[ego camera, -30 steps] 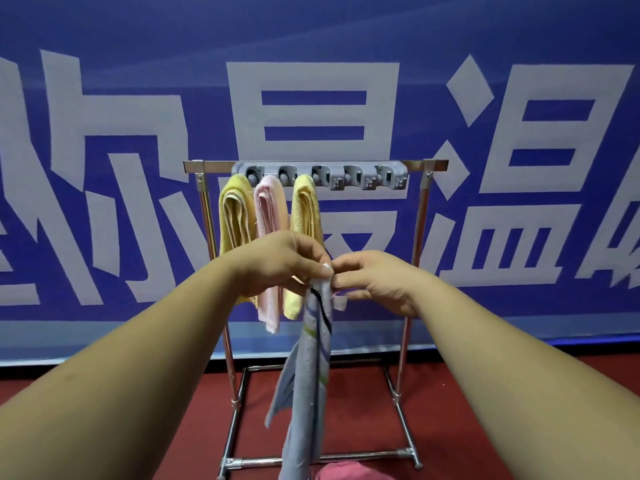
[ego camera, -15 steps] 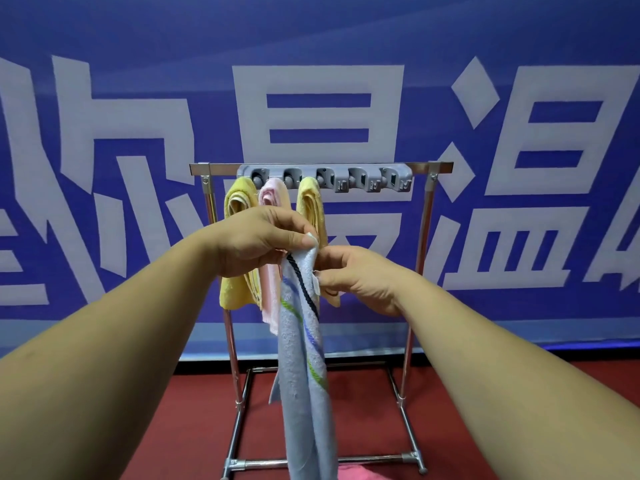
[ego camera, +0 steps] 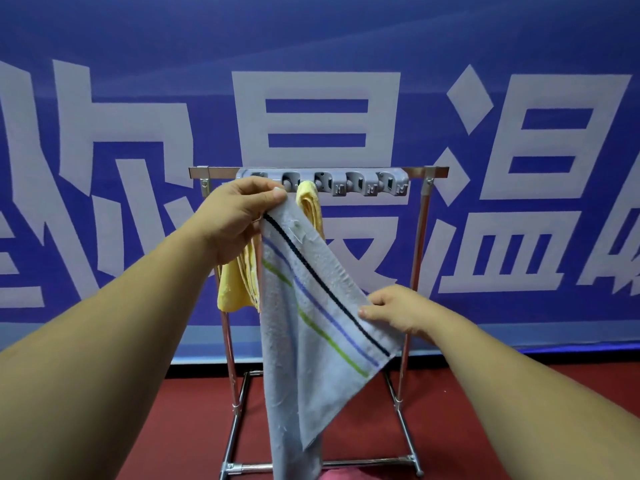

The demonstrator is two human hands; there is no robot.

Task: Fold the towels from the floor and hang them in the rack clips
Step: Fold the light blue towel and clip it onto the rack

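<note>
Towel (ego camera: 304, 341), grey-blue with a black, a blue and a green stripe, stretched at a slant across centre frame and hanging down past the bottom edge. Pinched at its top corner by the left hand (ego camera: 235, 220), upper centre-left, thumb and fingertips pressed together on the cloth, forearm reaching up from the lower left corner. Pinched along its striped edge by the right hand (ego camera: 394, 311), centre-right and lower than the left, fingers curled, thumb on the cloth, forearm entering from the lower right corner. Both hands well apart, pulling the edge taut on a diagonal from upper left down to the right.

Low at the bottom edge, just beside the hanging end: a sliver of pink cloth (ego camera: 341, 475) on the red floor (ego camera: 173, 427).

Behind the towel: metal rack (ego camera: 420, 258), top bar across the middle of the frame, legs down to the floor. Grey clip strip (ego camera: 363, 183) on the bar. Yellow towel (ego camera: 311, 206) hanging from one clip, just right of the left hand. Another yellow towel (ego camera: 235, 289) hanging below the left wrist, its clip hidden by the hand. Clips further right holding nothing.

Farthest back: blue banner (ego camera: 485, 46) with large pale characters filling the upper frame.
</note>
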